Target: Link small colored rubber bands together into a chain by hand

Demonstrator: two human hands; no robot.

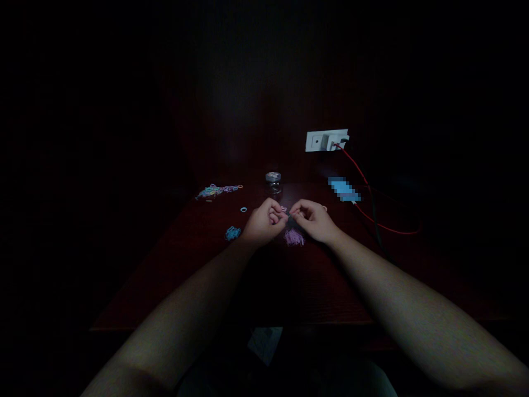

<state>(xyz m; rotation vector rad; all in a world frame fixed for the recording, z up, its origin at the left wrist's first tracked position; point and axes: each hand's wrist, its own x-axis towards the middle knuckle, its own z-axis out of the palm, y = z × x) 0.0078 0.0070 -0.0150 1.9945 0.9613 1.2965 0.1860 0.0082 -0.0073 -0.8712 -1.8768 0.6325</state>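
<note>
My left hand (266,221) and my right hand (313,219) meet over the middle of a dark red desk (326,292). Both hands have thumb and fingers pinched together, their tips close to each other. Between the tips there seems to be a thin, dark greenish bit, too small and dim to name. Just below the hands lies a pile of small purple elastic bands (294,237). A pile of teal elastic bands (232,233) is left of my left wrist. Pinkish bits (284,209) show behind the fingers, partly hidden.
Beyond the hands stands a small lidded jar (273,181). Mixed pastel bands (217,191) lie at the back left, a single blue ring (243,209) nearer. At right, a blurred-out phone (344,189) connects by a red cable (359,168) to a wall socket (317,141).
</note>
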